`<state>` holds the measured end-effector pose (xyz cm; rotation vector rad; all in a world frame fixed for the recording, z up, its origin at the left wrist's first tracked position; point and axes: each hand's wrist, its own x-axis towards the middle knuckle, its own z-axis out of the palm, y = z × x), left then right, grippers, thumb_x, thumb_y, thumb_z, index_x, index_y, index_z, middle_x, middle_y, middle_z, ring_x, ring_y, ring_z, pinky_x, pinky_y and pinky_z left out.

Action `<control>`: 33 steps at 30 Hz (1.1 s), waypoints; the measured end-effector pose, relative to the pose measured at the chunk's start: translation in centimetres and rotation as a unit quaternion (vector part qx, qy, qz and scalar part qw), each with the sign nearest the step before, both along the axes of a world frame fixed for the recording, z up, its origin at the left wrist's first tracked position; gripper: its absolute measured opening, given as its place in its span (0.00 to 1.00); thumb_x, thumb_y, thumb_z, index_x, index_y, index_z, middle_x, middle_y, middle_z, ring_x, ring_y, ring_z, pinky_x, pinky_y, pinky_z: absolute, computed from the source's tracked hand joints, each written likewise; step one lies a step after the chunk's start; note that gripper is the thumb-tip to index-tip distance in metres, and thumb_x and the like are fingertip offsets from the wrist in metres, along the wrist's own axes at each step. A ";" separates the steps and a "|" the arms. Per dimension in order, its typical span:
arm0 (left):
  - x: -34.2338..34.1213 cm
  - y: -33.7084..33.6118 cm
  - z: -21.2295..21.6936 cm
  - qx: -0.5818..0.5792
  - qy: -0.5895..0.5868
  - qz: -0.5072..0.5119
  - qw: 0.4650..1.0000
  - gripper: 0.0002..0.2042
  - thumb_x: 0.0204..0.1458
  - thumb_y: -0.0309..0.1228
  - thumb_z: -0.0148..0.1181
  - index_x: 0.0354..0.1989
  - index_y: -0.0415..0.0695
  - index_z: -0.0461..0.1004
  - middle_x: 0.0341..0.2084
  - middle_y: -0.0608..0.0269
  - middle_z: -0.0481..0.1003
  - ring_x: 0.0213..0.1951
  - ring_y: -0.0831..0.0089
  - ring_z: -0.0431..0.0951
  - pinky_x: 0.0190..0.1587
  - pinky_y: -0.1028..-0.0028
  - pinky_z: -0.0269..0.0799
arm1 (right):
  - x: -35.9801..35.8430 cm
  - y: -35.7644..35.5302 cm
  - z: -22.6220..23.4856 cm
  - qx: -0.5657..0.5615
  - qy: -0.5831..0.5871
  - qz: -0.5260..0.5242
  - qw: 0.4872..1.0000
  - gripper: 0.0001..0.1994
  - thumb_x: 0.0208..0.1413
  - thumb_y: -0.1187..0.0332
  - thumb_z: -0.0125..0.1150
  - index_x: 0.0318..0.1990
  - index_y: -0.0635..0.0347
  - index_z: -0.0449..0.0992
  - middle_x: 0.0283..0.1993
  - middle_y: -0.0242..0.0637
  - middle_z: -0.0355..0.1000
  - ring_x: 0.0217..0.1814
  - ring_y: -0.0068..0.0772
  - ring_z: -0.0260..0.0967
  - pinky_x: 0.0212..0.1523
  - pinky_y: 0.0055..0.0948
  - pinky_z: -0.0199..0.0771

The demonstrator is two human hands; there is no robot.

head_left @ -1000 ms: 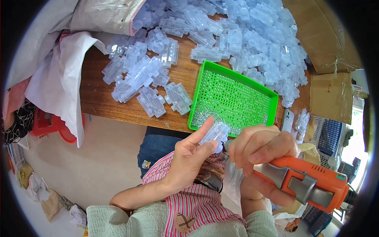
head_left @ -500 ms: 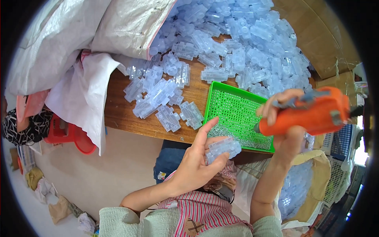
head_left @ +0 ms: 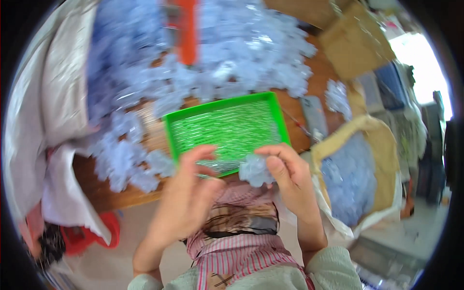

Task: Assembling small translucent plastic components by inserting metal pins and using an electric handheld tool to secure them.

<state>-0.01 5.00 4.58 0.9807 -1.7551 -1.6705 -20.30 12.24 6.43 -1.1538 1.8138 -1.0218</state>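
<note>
One tray [head_left: 217, 108] of bits [head_left: 225, 166], sack [head_left: 389, 181] of parts [head_left: 350, 176]

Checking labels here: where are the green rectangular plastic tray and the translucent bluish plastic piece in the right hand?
Green rectangular plastic tray [head_left: 220, 106], head view: its far wall.
Translucent bluish plastic piece [head_left: 253, 171], head view: its middle.

I log right hand [head_left: 296, 182] holding a clear plastic part [head_left: 254, 170] at the near edge of a green tray [head_left: 279, 116]; left hand [head_left: 184, 198] nearby, fingers [head_left: 198, 153] parted; heaped parts [head_left: 241, 53] beyond, blurred.
</note>
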 end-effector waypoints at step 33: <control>5.7 2.6 -2.2 0.331 0.212 0.086 0.916 0.21 0.54 0.22 0.55 0.54 0.39 0.55 0.44 0.59 0.71 0.43 0.77 0.73 0.45 0.76 0.70 | 6.1 -25.1 -0.3 -0.311 -0.051 0.199 0.928 0.22 0.58 0.55 0.54 0.50 0.64 0.68 0.48 0.36 0.70 0.49 0.25 0.66 0.53 0.27 0.62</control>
